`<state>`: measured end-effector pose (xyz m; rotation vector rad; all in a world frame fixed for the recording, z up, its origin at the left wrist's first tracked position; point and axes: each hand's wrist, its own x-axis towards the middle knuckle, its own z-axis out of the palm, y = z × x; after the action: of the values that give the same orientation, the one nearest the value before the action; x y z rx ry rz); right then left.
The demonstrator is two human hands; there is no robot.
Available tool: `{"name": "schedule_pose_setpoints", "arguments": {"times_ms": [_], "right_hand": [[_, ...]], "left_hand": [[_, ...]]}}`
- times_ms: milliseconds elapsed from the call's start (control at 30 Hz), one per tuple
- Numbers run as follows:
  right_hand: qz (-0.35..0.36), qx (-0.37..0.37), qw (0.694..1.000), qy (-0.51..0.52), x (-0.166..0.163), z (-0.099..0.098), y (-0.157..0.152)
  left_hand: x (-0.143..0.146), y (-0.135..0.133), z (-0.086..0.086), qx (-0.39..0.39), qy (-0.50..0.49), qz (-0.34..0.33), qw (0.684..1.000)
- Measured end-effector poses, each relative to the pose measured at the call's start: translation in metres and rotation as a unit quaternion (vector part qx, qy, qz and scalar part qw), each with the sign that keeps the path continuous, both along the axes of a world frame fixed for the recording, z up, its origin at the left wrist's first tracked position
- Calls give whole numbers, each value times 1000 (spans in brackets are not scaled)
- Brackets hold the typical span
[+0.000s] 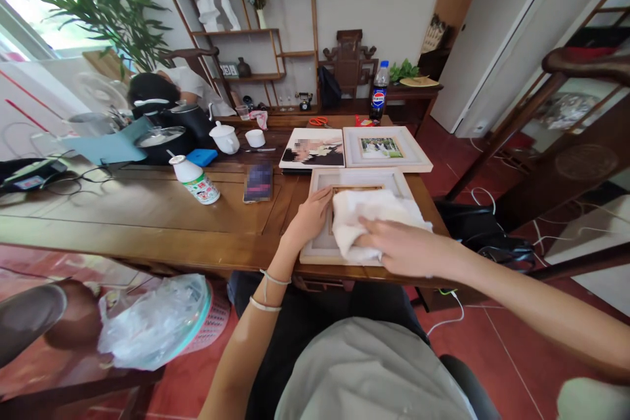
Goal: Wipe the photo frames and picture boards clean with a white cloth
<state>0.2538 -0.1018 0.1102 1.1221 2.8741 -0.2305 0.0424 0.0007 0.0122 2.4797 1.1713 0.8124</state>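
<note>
A picture frame [322,178] with a pale wide border lies flat at the table's front edge. Bunched on top of it is a white cloth [378,207], which covers much of its middle. My right hand [401,246] grips the cloth from the right, its fingers partly sunk in the folds. On the frame's left side rests my left hand [315,213], fingers stretched out and lying flat, close to the cloth's edge. Just behind are a second frame [418,149] with a small photo inside and a white-edged photo panel [314,146].
Left of the frames are a phone [258,182], a white bottle [194,180], a teapot [225,138] and a cup [254,138]. A cola bottle [378,92] and orange-handled scissors [318,121] stand behind. A person [167,85] leans low at the far left. A bag-lined basket [211,321] sits below.
</note>
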Motion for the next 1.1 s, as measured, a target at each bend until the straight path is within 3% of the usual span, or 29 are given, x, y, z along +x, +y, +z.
{"name": "schedule_pose_setpoints", "arguments": {"times_ms": [67, 167, 333, 467, 567, 667, 767, 833, 900, 967, 1033, 1100], "right_hand": [[-2, -28, 1000, -2, -5, 8, -19], [-13, -6, 1000, 5, -9, 7, -22], [-36, 105, 994, -7, -2, -23, 24], [-77, 140, 987, -21, -1, -36, 50], [-50, 122, 991, -12, -12, -28, 36], [-11, 58, 998, 17, -23, -12, 4], [-33, -23, 997, 67, -22, 6, -13], [-76, -34, 988, 128, -15, 16, -5], [-140, 23, 970, 196, -7, 23, 14], [-191, 128, 943, 239, -1, 27, 40], [-186, 230, 923, 246, -1, 26, 66], [-124, 284, 926, 216, -6, 19, 89]], "left_hand": [[0, 0, 0, -1, 2, 4, 1000], [0, 1, 0, 1, 4, 4, 1000], [0, 2, -1, 13, -1, -16, 1000], [0, 3, -2, 7, -5, -5, 1000], [0, 2, 0, 1, -9, -12, 1000], [-1, 0, 2, -7, -13, -14, 1000], [-1, -1, 4, -12, -8, -4, 1000], [-1, -2, 3, -5, -6, -12, 1000], [0, -2, 3, 2, -7, -15, 1000], [0, -1, 2, 2, -5, -3, 1000], [0, -1, 1, 0, 1, 6, 1000], [0, 0, 0, 4, 4, 4, 1000]]}}
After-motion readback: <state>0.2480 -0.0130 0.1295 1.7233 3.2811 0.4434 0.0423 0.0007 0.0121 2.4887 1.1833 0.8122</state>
